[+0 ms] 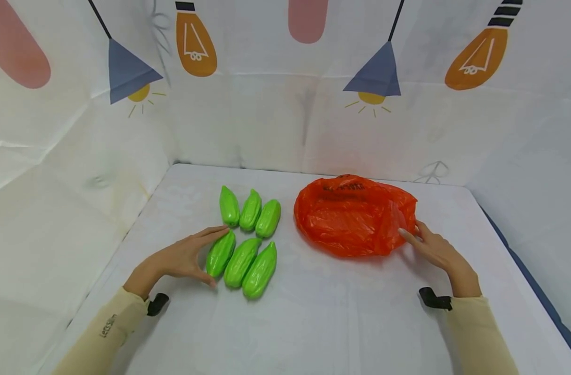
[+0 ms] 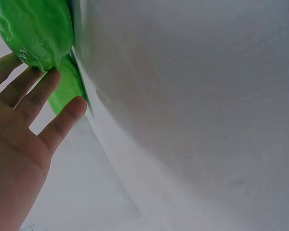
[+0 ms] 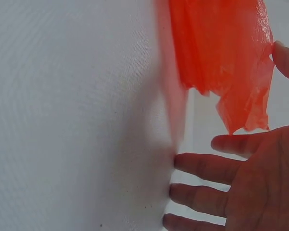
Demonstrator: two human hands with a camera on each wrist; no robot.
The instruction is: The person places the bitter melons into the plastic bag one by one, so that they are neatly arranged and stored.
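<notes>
Two rows of three glossy green gourd-shaped vegetables lie left of centre in the head view, among them a back-row vegetable (image 1: 269, 219) and a front-row vegetable (image 1: 260, 271). My left hand (image 1: 184, 256) is spread at the leftmost front vegetable (image 1: 221, 254), thumb on the near side and fingertips at its far end. In the left wrist view its fingertips are right at a green vegetable (image 2: 36, 31). A red plastic bag (image 1: 348, 221) with dark print lies right of centre. My right hand (image 1: 437, 254) is at its right edge, fingers straight, thumb against the bag film (image 3: 231, 53).
A white-covered table (image 1: 323, 328) carries everything. White sheeting (image 1: 267, 125) printed with lamps and bulbs hangs behind it and along both sides. Each wrist has a black camera mount, such as the right mount (image 1: 434, 299).
</notes>
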